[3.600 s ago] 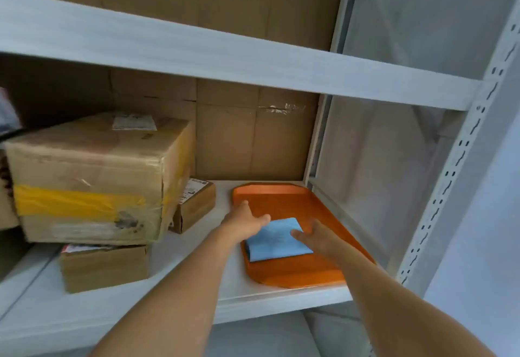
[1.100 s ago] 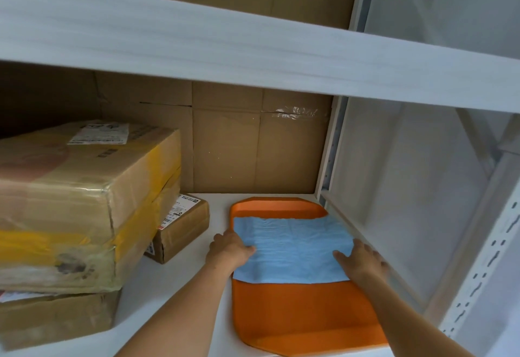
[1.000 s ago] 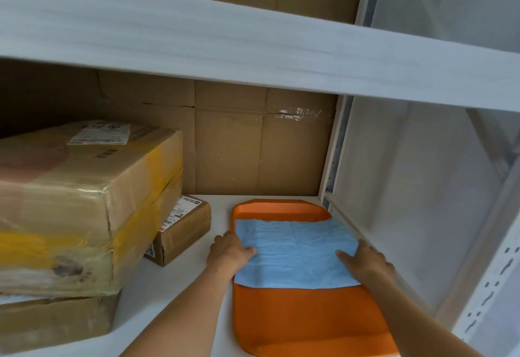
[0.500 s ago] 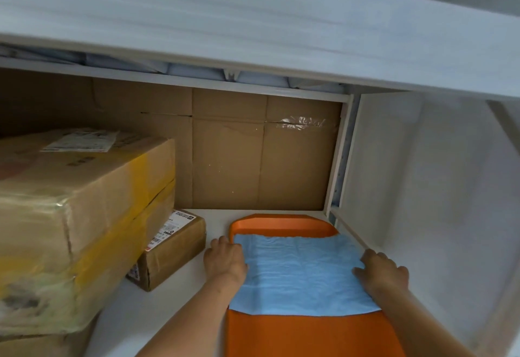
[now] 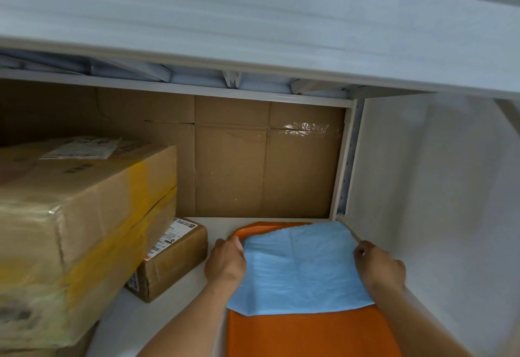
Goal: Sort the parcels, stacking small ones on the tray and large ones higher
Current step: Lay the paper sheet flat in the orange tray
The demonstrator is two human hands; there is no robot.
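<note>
An orange tray [image 5: 309,334] lies on the white shelf at the right, against the side panel. A light blue cloth [image 5: 301,269] is spread over its far half, slightly skewed, leaving an orange corner bare at the back left. My left hand [image 5: 226,262] grips the cloth's left edge. My right hand [image 5: 378,268] pinches its right edge. A small cardboard parcel [image 5: 171,258] with a white label lies left of the tray. A large cardboard parcel [image 5: 76,230] with yellow tape stands further left, stacked on another box.
A white upper shelf board [image 5: 253,24] hangs close overhead. Flat cardboard [image 5: 253,165] lines the back of the bay. The white side panel [image 5: 436,216] closes the right side. Bare white shelf [image 5: 146,325] shows between the small parcel and the tray.
The camera has moved closer and lower under the upper shelf. Both hands have slid the blue cloth toward the back of the tray, and its far edge now looks lifted and skewed.
</note>
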